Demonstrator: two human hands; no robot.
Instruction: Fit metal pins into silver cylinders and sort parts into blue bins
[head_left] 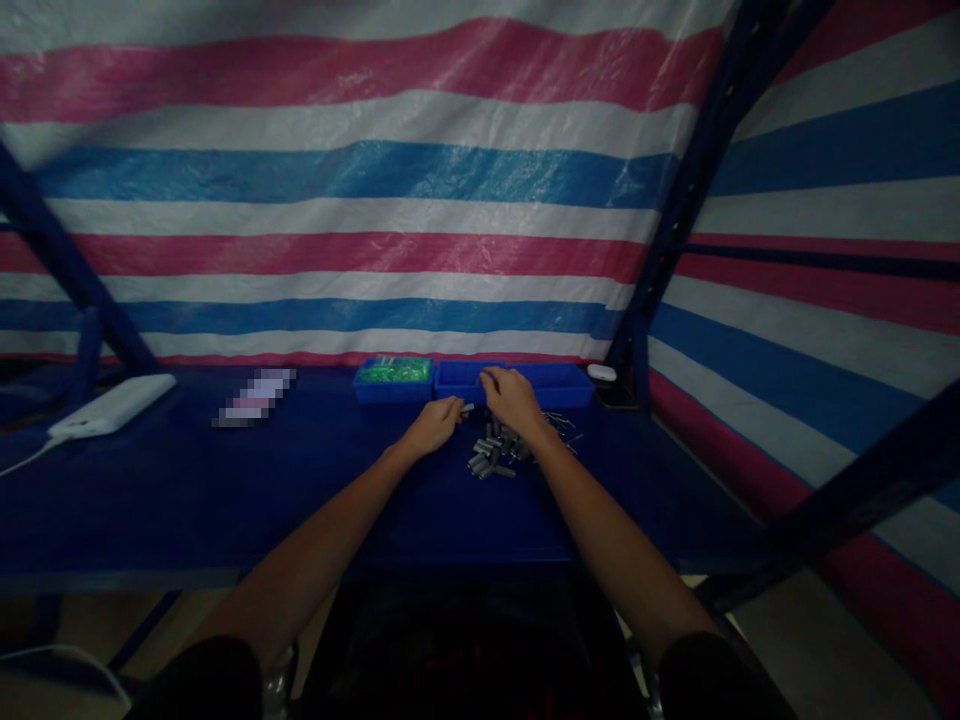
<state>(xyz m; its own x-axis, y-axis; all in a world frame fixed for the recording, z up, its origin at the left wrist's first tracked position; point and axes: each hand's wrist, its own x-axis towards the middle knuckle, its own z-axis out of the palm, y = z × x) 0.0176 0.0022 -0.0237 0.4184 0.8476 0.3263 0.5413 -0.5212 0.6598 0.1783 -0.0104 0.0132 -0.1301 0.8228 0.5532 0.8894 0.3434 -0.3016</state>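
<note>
My left hand [435, 424] rests on the blue table [225, 480], fingers pinched on a small grey metal cylinder [466, 408]. My right hand [510, 396] hovers just right of it, fingers curled down over the edge of a blue tray [463, 381]; what it holds, if anything, is hidden. A pile of several grey metal cylinders [495, 455] lies on the table just under and in front of both hands. Thin metal pins [561, 422] are scattered to the right of the pile.
Three blue trays stand in a row at the back: the left one [394, 380] holds green parts, the right one [559, 385] is beside a small white object [601, 373]. A white power bank [112, 405] with a cable lies far left. Striped tarpaulin walls surround the table.
</note>
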